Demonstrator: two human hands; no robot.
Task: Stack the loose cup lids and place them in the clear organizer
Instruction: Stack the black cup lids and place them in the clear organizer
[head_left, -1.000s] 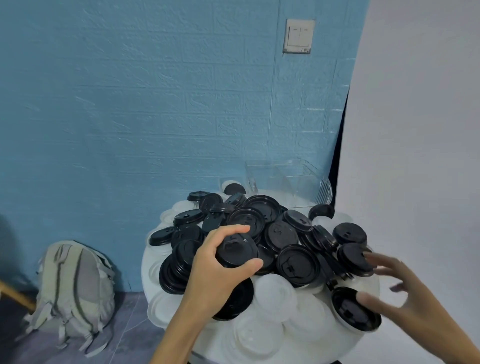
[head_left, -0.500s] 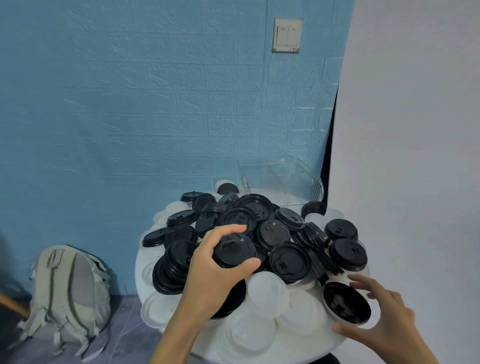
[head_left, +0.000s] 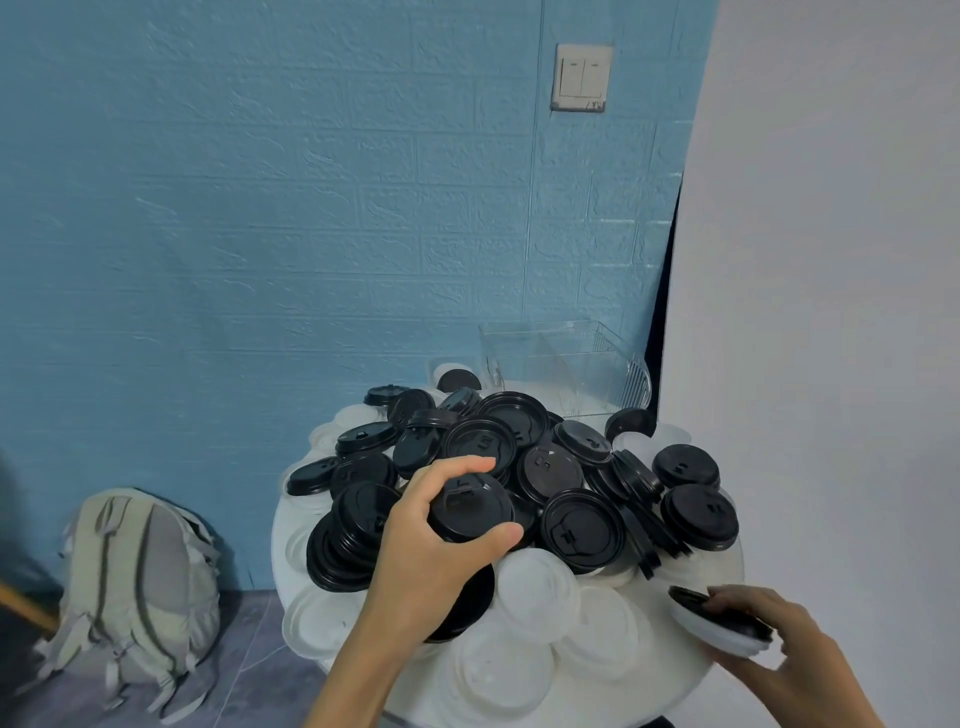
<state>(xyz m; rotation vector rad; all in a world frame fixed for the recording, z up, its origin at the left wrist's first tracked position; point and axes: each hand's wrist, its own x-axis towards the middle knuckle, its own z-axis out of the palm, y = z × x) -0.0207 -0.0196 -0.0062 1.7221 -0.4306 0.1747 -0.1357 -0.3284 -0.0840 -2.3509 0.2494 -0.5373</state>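
My left hand (head_left: 431, 551) curls round a black lid (head_left: 470, 512) atop the heap; my right hand (head_left: 769, 631) pinches a black-and-white lid pair (head_left: 714, 621) at the table edge. The clear organizer (head_left: 563, 371) stands well beyond both grips. Lifting could topple neighbouring lids off.

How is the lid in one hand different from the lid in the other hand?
The lid in the left hand sits over the middle of the pile, top side up, so its sip tab shows. The lid in the right hand is at the table's near right edge, tilted, with a white piece under its black part. The left hand wraps round its lid from the side; the right hand pinches its lid at the edge. Both are round and black.
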